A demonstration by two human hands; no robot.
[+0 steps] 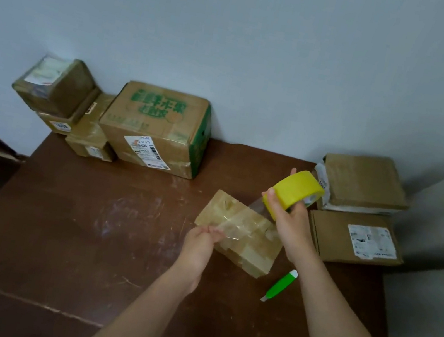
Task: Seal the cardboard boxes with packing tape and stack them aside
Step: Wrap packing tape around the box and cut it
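A small cardboard box [244, 239], shiny with clear tape, lies on the brown table [86, 234] in front of me. My right hand [291, 218] grips a yellow roll of packing tape [294, 193] above the box's far right corner. A clear strip of tape [238, 224] runs from the roll down across the box top. My left hand [201, 238] pinches the strip's free end at the box's near left edge.
A green and white utility knife [280, 285] lies right of the box. A large box with green print [160, 128] and a stack of small boxes [63, 106] stand at the back left. Two flat boxes [361, 209] sit at the right edge. A wall closes the far side.
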